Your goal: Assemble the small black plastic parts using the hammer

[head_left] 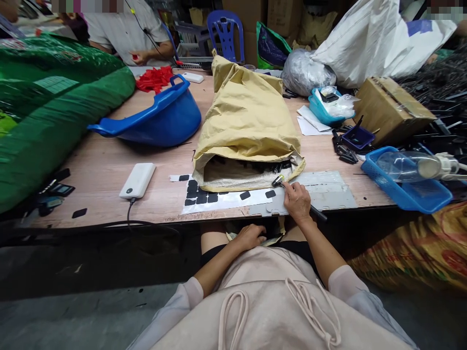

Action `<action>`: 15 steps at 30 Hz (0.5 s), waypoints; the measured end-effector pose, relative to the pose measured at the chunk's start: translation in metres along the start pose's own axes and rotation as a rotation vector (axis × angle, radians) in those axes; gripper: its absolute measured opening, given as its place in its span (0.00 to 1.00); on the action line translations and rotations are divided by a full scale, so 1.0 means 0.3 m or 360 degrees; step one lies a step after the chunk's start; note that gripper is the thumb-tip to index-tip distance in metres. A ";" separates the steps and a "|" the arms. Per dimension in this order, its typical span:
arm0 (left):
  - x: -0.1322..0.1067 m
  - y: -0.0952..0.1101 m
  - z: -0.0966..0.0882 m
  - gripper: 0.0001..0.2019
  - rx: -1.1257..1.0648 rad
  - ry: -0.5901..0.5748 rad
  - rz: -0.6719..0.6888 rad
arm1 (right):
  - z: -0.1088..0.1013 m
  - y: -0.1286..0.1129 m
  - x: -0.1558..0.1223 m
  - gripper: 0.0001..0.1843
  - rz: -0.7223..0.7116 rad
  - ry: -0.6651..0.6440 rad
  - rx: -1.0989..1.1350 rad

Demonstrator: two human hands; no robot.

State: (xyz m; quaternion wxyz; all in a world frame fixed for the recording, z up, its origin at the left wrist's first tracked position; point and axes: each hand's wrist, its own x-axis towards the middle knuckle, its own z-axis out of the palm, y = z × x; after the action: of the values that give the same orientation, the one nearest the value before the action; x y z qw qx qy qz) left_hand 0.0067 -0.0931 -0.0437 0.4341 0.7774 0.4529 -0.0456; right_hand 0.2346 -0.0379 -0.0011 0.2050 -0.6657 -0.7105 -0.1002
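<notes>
My right hand [298,201] rests at the table's front edge, closed round the black handle of a small hammer [280,182] whose metal head lies by the mouth of a tan paper sack [246,119]. The sack lies open toward me with dark parts inside. Under the hammer is a white sheet [219,200] carrying several black square pads. My left hand [251,236] sits in my lap below the table edge, fingers curled over something small that I cannot make out.
A white power bank [137,180] with a cable lies left of the sheet. A blue basin [160,116] leans behind it beside a big green sack [44,116]. Right: a blue tray [408,187] with a plastic bottle, a cardboard box [392,109]. Another person sits at the far side.
</notes>
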 end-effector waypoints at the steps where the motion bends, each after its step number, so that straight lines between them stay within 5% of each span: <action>1: -0.014 0.023 -0.029 0.12 -0.0064 -0.0038 0.0137 | 0.000 0.000 0.000 0.20 -0.0001 -0.0002 0.0000; 4: -0.033 0.084 -0.147 0.11 -0.0489 -0.0091 0.0471 | 0.000 0.000 0.000 0.20 -0.0001 0.0004 -0.0011; 6: -0.012 0.106 -0.243 0.13 -0.0757 0.0095 0.0493 | 0.000 -0.001 0.000 0.20 0.0000 0.0006 -0.0015; 11: 0.145 0.106 -0.480 0.10 -0.0744 0.1287 -0.0034 | 0.002 -0.005 0.001 0.21 0.0012 -0.0020 0.0002; 13: 0.219 0.103 -0.547 0.10 -0.0581 0.1470 -0.0320 | 0.002 -0.007 0.001 0.21 0.0024 -0.0033 0.0002; 15: 0.283 0.101 -0.590 0.12 -0.0467 0.1435 -0.0538 | 0.001 -0.010 0.001 0.21 0.0030 -0.0039 -0.0005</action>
State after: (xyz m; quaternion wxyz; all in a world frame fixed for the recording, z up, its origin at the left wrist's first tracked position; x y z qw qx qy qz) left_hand 0.0219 0.0835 0.0457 0.2865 0.5663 0.7166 0.2894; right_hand 0.2316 -0.0379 -0.0008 0.1962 -0.6740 -0.7064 -0.0912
